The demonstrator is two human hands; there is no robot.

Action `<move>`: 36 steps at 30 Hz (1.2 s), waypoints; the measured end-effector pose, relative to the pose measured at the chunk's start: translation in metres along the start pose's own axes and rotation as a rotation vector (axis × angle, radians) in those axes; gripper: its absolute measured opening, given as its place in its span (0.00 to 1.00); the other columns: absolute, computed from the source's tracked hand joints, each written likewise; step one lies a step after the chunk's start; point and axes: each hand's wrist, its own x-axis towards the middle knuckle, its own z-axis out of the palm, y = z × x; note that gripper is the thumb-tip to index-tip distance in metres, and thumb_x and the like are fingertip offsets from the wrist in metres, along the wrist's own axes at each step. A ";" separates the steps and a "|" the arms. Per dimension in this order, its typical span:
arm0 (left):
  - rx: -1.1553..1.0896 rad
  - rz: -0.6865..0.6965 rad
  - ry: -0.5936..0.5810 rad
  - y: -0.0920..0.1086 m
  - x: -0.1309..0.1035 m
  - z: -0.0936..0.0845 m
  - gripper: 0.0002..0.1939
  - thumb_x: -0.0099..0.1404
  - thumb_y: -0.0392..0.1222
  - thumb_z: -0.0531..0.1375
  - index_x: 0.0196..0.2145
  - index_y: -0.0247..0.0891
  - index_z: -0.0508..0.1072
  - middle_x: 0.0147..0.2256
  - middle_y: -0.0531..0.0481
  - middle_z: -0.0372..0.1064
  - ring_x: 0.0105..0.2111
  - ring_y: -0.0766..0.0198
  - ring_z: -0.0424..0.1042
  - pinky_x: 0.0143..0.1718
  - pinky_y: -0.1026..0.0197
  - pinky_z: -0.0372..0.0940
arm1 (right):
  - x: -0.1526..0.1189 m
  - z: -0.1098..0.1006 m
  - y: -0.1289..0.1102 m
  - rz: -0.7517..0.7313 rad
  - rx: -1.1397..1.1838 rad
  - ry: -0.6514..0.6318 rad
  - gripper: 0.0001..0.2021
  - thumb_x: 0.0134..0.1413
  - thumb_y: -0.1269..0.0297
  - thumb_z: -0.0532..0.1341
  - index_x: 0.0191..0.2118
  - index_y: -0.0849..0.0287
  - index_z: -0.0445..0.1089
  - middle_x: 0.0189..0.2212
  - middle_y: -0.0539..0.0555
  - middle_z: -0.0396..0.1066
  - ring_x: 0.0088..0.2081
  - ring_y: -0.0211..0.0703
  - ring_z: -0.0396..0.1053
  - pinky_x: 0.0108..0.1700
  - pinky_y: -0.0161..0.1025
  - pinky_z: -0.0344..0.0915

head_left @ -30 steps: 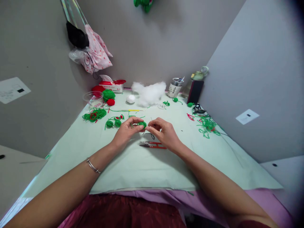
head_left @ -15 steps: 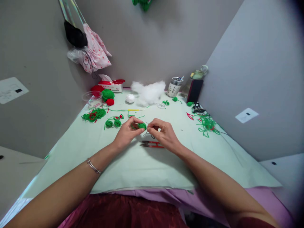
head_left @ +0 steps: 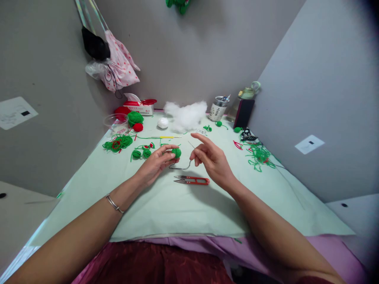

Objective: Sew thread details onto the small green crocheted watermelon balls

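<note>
A small green crocheted ball is held between the thumb and fingers of my left hand. My right hand, a little to the right, pinches a thin sewing needle that points up and left, its index finger raised. Dark thread hangs in a loose loop between the needle hand and the ball. Below both hands lies a pair of orange-handled thread snips, blades to the left. More green crocheted balls with dark lines on them rest left of my left hand.
White stuffing is heaped at the back, beside a white ball. A yellow crochet hook lies before it. Green yarn tangles sit left, more yarn scraps right. A pen tin and a phone stand at back right.
My right hand has moved away to the right with the needle, its index finger lifting. The thread loop now spans the gap. My left hand has turned, showing more of the ball.
</note>
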 end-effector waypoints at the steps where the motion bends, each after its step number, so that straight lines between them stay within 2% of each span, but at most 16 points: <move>1: -0.008 -0.005 -0.001 0.000 0.000 0.000 0.16 0.59 0.41 0.65 0.46 0.39 0.73 0.42 0.49 0.71 0.42 0.64 0.71 0.52 0.57 0.62 | -0.001 0.001 0.000 0.009 -0.008 -0.017 0.15 0.64 0.67 0.53 0.55 0.56 0.63 0.28 0.48 0.70 0.25 0.34 0.64 0.32 0.35 0.64; 5: -0.002 -0.009 0.007 0.000 0.000 0.000 0.15 0.58 0.41 0.66 0.44 0.38 0.75 0.43 0.48 0.71 0.41 0.64 0.72 0.52 0.56 0.63 | -0.001 0.003 0.001 -0.010 -0.173 0.001 0.06 0.63 0.66 0.56 0.38 0.58 0.71 0.30 0.51 0.70 0.29 0.36 0.66 0.33 0.36 0.63; 7: 0.001 -0.003 0.013 0.000 -0.001 0.001 0.15 0.58 0.40 0.67 0.44 0.39 0.75 0.42 0.49 0.71 0.41 0.64 0.72 0.52 0.56 0.63 | -0.001 0.004 0.001 -0.066 -0.282 0.050 0.06 0.60 0.66 0.59 0.35 0.57 0.73 0.31 0.52 0.68 0.31 0.37 0.65 0.34 0.36 0.62; 12: 0.023 0.041 0.021 0.002 -0.002 0.002 0.15 0.57 0.40 0.67 0.43 0.40 0.75 0.38 0.52 0.69 0.40 0.65 0.70 0.53 0.56 0.63 | -0.001 0.004 0.003 -0.100 -0.364 0.053 0.05 0.59 0.69 0.61 0.35 0.57 0.76 0.26 0.49 0.62 0.28 0.35 0.61 0.32 0.35 0.59; 19: 0.082 0.052 0.041 0.000 -0.001 0.000 0.17 0.56 0.41 0.68 0.44 0.41 0.75 0.37 0.53 0.65 0.39 0.66 0.68 0.53 0.56 0.62 | -0.002 0.007 0.005 -0.098 -0.376 -0.005 0.06 0.59 0.71 0.60 0.35 0.58 0.75 0.26 0.49 0.63 0.27 0.34 0.61 0.32 0.34 0.58; 26: 0.097 0.052 0.055 0.000 -0.002 0.000 0.16 0.57 0.41 0.68 0.43 0.42 0.75 0.37 0.54 0.66 0.39 0.67 0.68 0.51 0.58 0.62 | -0.003 0.007 0.003 -0.081 -0.387 -0.023 0.06 0.58 0.71 0.59 0.34 0.58 0.74 0.26 0.49 0.63 0.26 0.34 0.60 0.31 0.35 0.57; 32: 0.028 0.039 0.036 -0.001 -0.001 0.001 0.15 0.55 0.40 0.68 0.41 0.40 0.75 0.36 0.53 0.67 0.37 0.67 0.69 0.52 0.55 0.64 | -0.001 0.010 0.003 0.057 -0.191 -0.036 0.05 0.58 0.67 0.60 0.33 0.59 0.73 0.30 0.51 0.70 0.28 0.36 0.62 0.32 0.35 0.59; 36: 0.008 0.032 0.010 -0.001 -0.002 0.001 0.14 0.55 0.39 0.68 0.41 0.39 0.74 0.37 0.53 0.69 0.38 0.67 0.69 0.53 0.55 0.64 | 0.002 0.011 0.005 0.139 -0.031 -0.053 0.06 0.55 0.64 0.62 0.33 0.60 0.73 0.30 0.52 0.72 0.31 0.38 0.65 0.34 0.36 0.61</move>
